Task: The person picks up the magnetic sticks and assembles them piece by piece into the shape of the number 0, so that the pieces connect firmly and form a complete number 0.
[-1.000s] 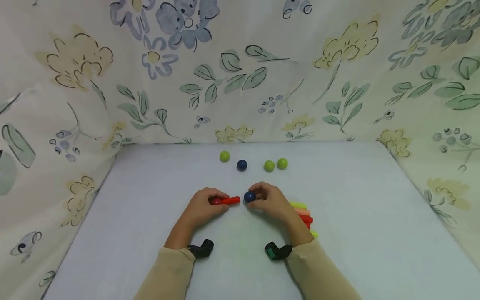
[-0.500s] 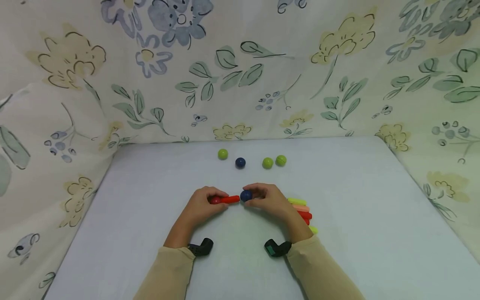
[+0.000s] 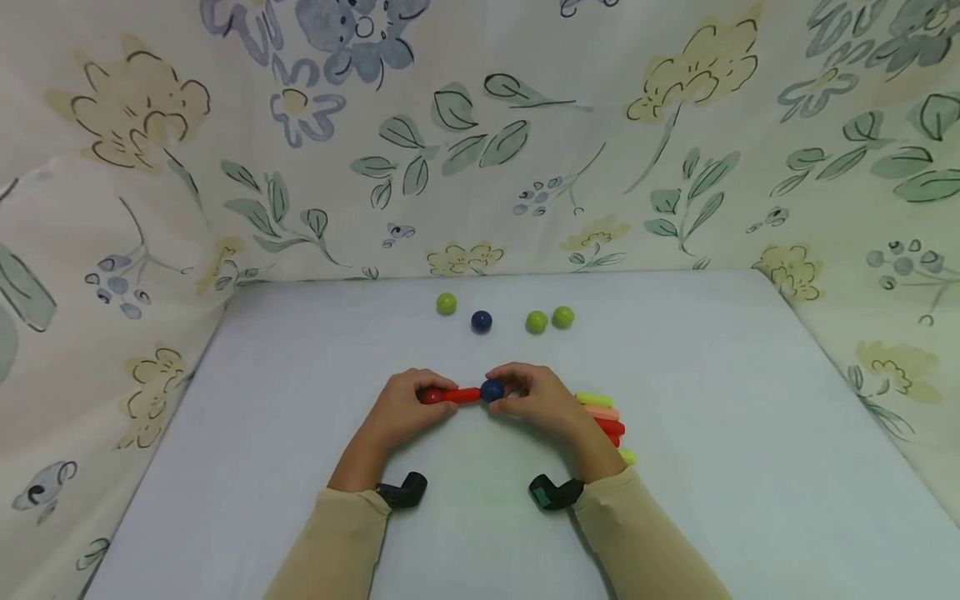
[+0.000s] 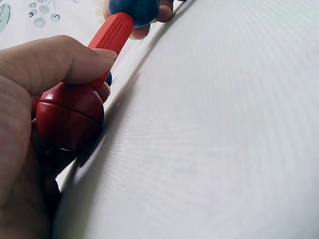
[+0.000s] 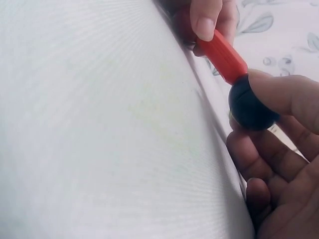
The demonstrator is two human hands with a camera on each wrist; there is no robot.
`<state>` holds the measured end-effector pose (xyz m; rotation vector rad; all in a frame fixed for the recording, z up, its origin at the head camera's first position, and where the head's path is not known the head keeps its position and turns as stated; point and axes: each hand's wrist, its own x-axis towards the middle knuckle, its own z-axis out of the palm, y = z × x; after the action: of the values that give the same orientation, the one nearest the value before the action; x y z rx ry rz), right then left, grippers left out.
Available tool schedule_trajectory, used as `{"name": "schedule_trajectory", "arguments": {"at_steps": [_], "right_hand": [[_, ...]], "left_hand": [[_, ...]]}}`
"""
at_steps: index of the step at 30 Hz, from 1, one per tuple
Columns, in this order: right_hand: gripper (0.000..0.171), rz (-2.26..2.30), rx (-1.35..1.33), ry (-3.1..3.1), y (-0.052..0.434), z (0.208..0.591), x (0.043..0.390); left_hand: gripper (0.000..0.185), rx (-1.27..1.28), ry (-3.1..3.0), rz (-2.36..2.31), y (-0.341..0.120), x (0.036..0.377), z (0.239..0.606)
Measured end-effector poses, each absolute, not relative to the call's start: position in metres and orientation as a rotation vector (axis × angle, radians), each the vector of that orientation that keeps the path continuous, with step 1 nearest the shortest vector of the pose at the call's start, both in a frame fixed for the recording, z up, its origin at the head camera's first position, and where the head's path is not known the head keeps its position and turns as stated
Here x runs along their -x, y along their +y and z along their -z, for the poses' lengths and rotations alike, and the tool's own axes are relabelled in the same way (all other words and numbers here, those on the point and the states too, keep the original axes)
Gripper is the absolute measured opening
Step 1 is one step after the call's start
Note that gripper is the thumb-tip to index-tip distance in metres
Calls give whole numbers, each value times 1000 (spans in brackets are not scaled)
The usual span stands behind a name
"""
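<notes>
Before you, a pale fabric backdrop printed with flowers (image 3: 480, 158) rises behind the white tabletop (image 3: 735, 400). Your beige cloth sleeves (image 3: 326, 542) come in from the near edge. Your left hand (image 3: 405, 408) pinches the ridged, bright red stick (image 3: 462, 395) by its left end, thumb on top, beside the glossy dark red ball (image 4: 70, 117). Your right hand (image 3: 542, 400) pinches a glossy dark blue ball (image 3: 492, 390) between thumb and fingers, touching the stick's right end. Right of your right forearm lie yellow, salmon and red sticks (image 3: 609, 427), partly hidden. Farther off sit three round lime-green balls (image 3: 446, 303) and another dark blue ball (image 3: 482, 321).
</notes>
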<state>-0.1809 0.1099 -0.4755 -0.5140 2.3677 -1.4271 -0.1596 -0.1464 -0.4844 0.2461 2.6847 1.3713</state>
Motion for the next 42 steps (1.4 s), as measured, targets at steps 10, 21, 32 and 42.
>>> {"name": "schedule_trajectory", "arguments": {"at_steps": [10, 21, 32, 42], "right_hand": [[38, 1423, 419, 2441, 109, 474, 183], [33, 1473, 310, 2504, 108, 474, 183], [25, 1469, 221, 2490, 103, 474, 179], [21, 1455, 377, 2432, 93, 472, 171]], "left_hand": [[23, -214, 2691, -1348, -145, 161, 482], [15, -242, 2655, -1378, -141, 159, 478], [9, -330, 2593, -1354, -137, 155, 480], [16, -355, 2575, -1422, -135, 156, 484]]}}
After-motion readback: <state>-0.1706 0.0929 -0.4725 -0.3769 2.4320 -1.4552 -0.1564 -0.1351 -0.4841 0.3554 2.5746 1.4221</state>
